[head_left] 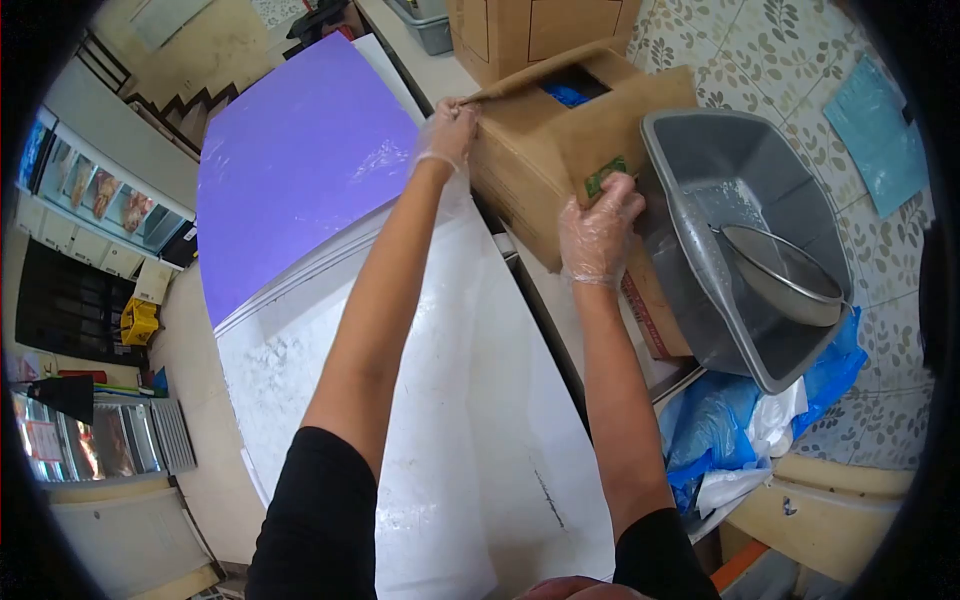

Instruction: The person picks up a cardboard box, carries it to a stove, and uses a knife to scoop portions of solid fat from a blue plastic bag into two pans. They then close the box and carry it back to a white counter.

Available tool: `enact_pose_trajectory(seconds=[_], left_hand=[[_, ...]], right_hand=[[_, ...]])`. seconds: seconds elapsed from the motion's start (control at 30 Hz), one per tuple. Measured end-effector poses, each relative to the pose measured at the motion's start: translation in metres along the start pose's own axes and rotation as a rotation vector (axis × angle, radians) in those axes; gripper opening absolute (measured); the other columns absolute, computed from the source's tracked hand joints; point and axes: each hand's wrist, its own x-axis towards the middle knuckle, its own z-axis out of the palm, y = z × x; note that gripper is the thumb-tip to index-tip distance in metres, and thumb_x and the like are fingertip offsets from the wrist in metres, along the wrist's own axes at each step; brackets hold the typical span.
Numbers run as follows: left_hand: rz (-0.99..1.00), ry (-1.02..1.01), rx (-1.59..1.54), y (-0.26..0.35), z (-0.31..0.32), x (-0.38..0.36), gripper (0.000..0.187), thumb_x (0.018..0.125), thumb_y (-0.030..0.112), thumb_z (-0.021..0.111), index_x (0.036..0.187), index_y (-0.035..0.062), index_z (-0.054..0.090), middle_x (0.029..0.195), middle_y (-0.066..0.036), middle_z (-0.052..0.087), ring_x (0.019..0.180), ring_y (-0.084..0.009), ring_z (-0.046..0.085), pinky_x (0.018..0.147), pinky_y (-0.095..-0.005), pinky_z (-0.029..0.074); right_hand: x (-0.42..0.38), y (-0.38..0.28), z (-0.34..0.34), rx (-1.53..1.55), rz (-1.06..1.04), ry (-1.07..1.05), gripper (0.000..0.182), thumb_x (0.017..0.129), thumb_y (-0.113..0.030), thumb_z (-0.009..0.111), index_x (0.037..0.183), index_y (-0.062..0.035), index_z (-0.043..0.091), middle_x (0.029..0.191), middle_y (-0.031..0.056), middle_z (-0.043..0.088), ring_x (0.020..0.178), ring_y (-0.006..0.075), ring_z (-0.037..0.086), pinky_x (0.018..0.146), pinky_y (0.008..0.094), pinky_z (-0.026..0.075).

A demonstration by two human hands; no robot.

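A brown cardboard box (545, 145) stands at the far edge of the work surface, its flaps partly raised around a dark gap with blue plastic (566, 94) inside. My left hand (445, 138), in a clear plastic glove, has its fingers closed on the near left corner of a flap. Also gloved, my right hand (602, 228) grips the front flap, thumb and fingers bent around its lower edge. A small green printed patch (606, 176) shows on the flap just above these fingers.
Right of the box, a grey plastic tub (700, 250) holds a round metal strainer (785, 275). Blue and white plastic bags (735, 425) lie below it. Purple (300, 170) and white sheets (460, 400) cover the table. Another carton (540, 35) stands behind.
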Motion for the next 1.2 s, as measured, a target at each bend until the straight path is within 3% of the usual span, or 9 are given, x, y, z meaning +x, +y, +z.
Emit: enact_pose_trajectory(seconds=[0.07, 0.1, 0.23, 0.4, 0.5, 0.8, 1.0, 1.1, 1.2], left_hand=[[0.005, 0.080, 0.025, -0.019, 0.012, -0.014, 0.065, 0.100, 0.055, 0.043, 0.132, -0.0001, 0.057, 0.127, -0.022, 0.065, 0.121, -0.0296, 0.060, 0.103, -0.0379, 0.042], [-0.180, -0.073, -0.184, 0.019, 0.005, -0.043, 0.078, 0.101, 0.063, 0.031, 0.143, -0.0007, 0.049, 0.146, -0.021, 0.051, 0.137, -0.0285, 0.047, 0.113, -0.0360, 0.031], [-0.335, 0.002, -0.395, -0.062, 0.043, -0.026, 0.087, 0.099, 0.069, 0.030, 0.147, -0.0028, 0.043, 0.151, -0.018, 0.046, 0.140, -0.0283, 0.043, 0.116, -0.0356, 0.028], [-0.405, -0.144, -0.816, -0.086, 0.055, 0.016, 0.086, 0.094, 0.076, 0.033, 0.147, 0.0093, 0.047, 0.148, -0.012, 0.051, 0.134, -0.0295, 0.048, 0.113, -0.0398, 0.036], [-0.359, -0.218, -0.926, -0.070, 0.049, 0.014, 0.074, 0.095, 0.069, 0.041, 0.136, 0.0089, 0.056, 0.133, -0.014, 0.061, 0.119, -0.0290, 0.060, 0.103, -0.0461, 0.048], [-0.409, -0.326, -0.675, -0.044, 0.035, 0.004, 0.078, 0.093, 0.075, 0.041, 0.134, 0.0095, 0.056, 0.128, -0.017, 0.061, 0.107, -0.0323, 0.062, 0.082, -0.0546, 0.051], [-0.504, -0.306, -0.719, -0.038, 0.051, 0.008, 0.084, 0.089, 0.079, 0.039, 0.136, 0.0110, 0.054, 0.138, -0.016, 0.057, 0.119, -0.0348, 0.058, 0.093, -0.0605, 0.046], [-0.434, -0.328, -0.733, -0.037, 0.054, 0.009, 0.077, 0.091, 0.071, 0.042, 0.135, 0.0100, 0.055, 0.135, -0.015, 0.059, 0.118, -0.0342, 0.059, 0.094, -0.0586, 0.046], [-0.451, -0.308, -0.672, -0.038, 0.054, 0.005, 0.069, 0.092, 0.064, 0.044, 0.131, 0.0093, 0.057, 0.129, -0.015, 0.062, 0.114, -0.0328, 0.060, 0.094, -0.0552, 0.046]], right_hand=[[-0.010, 0.009, -0.005, 0.033, -0.039, 0.023, 0.057, 0.081, -0.022, 0.077, 0.122, -0.0039, 0.042, 0.118, 0.0276, 0.047, 0.110, 0.0435, 0.053, 0.098, 0.0483, 0.046], [-0.019, 0.017, -0.008, 0.046, -0.058, 0.035, 0.058, 0.083, -0.021, 0.076, 0.126, -0.0032, 0.042, 0.119, 0.0271, 0.048, 0.112, 0.0416, 0.053, 0.099, 0.0466, 0.045], [-0.077, 0.079, 0.022, 0.738, 0.426, -0.163, 0.064, 0.092, -0.034, 0.067, 0.141, -0.0032, 0.040, 0.137, 0.0196, 0.046, 0.121, 0.0316, 0.051, 0.099, 0.0457, 0.045], [-0.058, 0.126, 0.052, 0.870, 0.660, -0.173, 0.064, 0.093, -0.044, 0.064, 0.142, -0.0065, 0.046, 0.133, 0.0139, 0.047, 0.121, 0.0269, 0.049, 0.098, 0.0429, 0.045], [-0.048, 0.139, 0.072, 1.294, 0.858, -0.040, 0.059, 0.093, -0.047, 0.063, 0.137, -0.0105, 0.052, 0.124, 0.0113, 0.049, 0.113, 0.0244, 0.051, 0.094, 0.0417, 0.046], [-0.054, 0.146, 0.069, 1.384, 0.856, -0.019, 0.050, 0.090, -0.055, 0.062, 0.120, -0.0156, 0.058, 0.110, 0.0075, 0.049, 0.099, 0.0223, 0.049, 0.088, 0.0422, 0.047], [-0.063, 0.130, 0.074, 1.395, 0.966, 0.015, 0.061, 0.090, -0.045, 0.064, 0.135, -0.0083, 0.049, 0.117, 0.0080, 0.048, 0.109, 0.0234, 0.051, 0.095, 0.0407, 0.043], [-0.071, 0.125, 0.085, 1.130, 1.080, -0.092, 0.059, 0.091, -0.046, 0.061, 0.133, -0.0072, 0.049, 0.116, 0.0072, 0.048, 0.109, 0.0240, 0.051, 0.096, 0.0397, 0.042], [-0.080, 0.128, 0.097, 1.212, 1.066, 0.039, 0.050, 0.091, -0.046, 0.060, 0.122, -0.0070, 0.056, 0.110, 0.0088, 0.056, 0.102, 0.0255, 0.053, 0.097, 0.0406, 0.041]])
